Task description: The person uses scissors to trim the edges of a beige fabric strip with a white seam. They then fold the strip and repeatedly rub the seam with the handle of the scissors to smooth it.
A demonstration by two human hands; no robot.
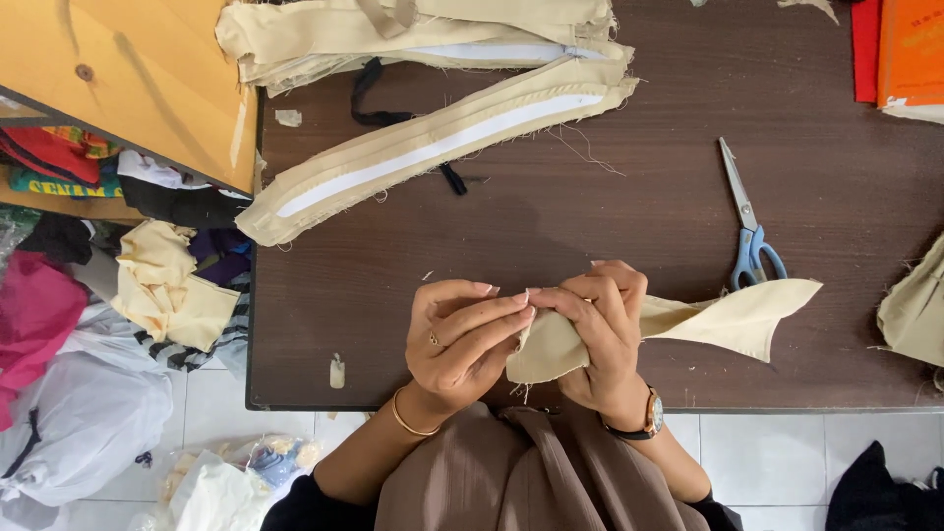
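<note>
Over the near edge of the dark wooden table (610, 211), both hands pinch one cream fabric piece (733, 317): left hand (462, 339) and right hand (600, 329) clamp its left end, its length trailing rightward toward the blue-handled scissors (749, 231).

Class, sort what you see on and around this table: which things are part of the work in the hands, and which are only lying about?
In hand:
left hand
right hand
small cream fabric piece, pinched by both hands

Lying about:
blue-handled scissors
long cream strips with white lining
black strap
orange and red items at the table's corner
heap of cloth and bags on the floor
</note>
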